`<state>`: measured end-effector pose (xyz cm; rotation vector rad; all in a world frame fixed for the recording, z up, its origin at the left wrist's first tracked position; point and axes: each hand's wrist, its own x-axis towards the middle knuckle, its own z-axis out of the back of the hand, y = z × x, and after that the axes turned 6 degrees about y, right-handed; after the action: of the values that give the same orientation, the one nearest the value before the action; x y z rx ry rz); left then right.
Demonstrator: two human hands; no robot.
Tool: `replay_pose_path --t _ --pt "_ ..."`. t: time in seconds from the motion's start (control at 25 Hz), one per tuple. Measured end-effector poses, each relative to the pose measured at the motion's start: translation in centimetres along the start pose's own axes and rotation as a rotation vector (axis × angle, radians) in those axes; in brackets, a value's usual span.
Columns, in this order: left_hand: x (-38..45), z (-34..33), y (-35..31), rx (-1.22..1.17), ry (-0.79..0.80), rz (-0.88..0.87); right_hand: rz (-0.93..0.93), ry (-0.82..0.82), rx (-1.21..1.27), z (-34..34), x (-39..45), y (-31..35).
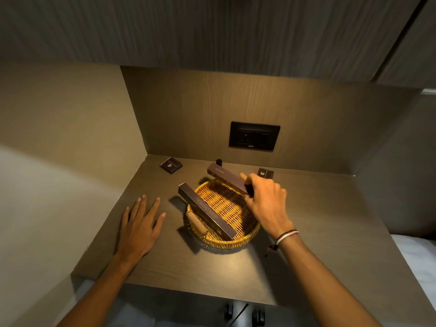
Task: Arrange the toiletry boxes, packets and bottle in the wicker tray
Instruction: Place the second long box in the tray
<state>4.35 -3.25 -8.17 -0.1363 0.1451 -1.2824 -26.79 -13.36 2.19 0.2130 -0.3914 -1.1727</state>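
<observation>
A round wicker tray point(232, 241) with wooden handles stands in the middle of the dark shelf. One long dark box point(205, 210) lies slanted across its left side, its far end sticking out over the rim. My right hand point(267, 199) grips the near end of a second long dark box point(225, 175) held over the tray's far rim. My left hand point(141, 223) lies flat on the shelf left of the tray, fingers spread, holding nothing. A small dark packet point(171, 165) lies at the back left. Another packet point(265, 173) lies at the back right. A small dark bottle point(219, 162) stands behind the held box.
The wooden shelf point(212, 267) sits in an alcove, with walls at the left and back. A black socket plate point(254, 136) is on the back panel. Cabinets hang overhead. The shelf's front edge runs below my forearms.
</observation>
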Motion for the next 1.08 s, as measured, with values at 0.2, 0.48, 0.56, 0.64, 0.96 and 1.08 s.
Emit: replay_pose_path --t 0.2,0.48,0.56,0.64,0.96,1.08 --pt "-0.1 -0.1 0.0 -0.016 -0.019 -0.005 0.046 0.053 -0.044 -1.2 -0.4 0.5" --pt "0.0 -0.1 0.0 -0.031 -0.011 0.002 0.050 0.090 -0.078 -3.9 0.1 0.2" --pt "-0.1 0.0 -0.1 -0.033 -0.012 0.000 0.080 0.083 -0.184 -4.2 0.1 0.0" --pt "-0.1 0.0 -0.1 -0.042 -0.018 0.000 0.111 0.005 -0.189 -3.8 0.3 -0.3" --pt "-0.2 -0.1 0.0 -0.032 -0.041 -0.004 -0.055 0.182 -0.081 0.3 8.5 -7.2" --pt "-0.2 -0.1 0.0 -0.028 -0.034 -0.001 -0.118 0.398 -0.043 -1.2 9.5 -8.9"
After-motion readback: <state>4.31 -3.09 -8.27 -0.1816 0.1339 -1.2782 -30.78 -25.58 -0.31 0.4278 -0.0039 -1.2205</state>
